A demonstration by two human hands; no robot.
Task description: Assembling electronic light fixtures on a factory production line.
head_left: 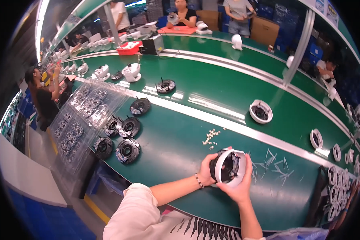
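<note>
Both my hands hold one round part (228, 167) above the green bench: a black disc with a white ring housing around it. My left hand (207, 169) grips its left side, and a bead bracelet shows on that wrist. My right hand (242, 185) cups its right and lower side. A small heap of pale screws (210, 136) lies on the bench just up and left of the part.
Several black round discs (122, 138) lie to the left beside clear plastic trays (82, 116). White ring housings (261, 111) sit on the green conveyor belt (212, 86) and are stacked at the far right (338, 188). Other people work across the line and at the left.
</note>
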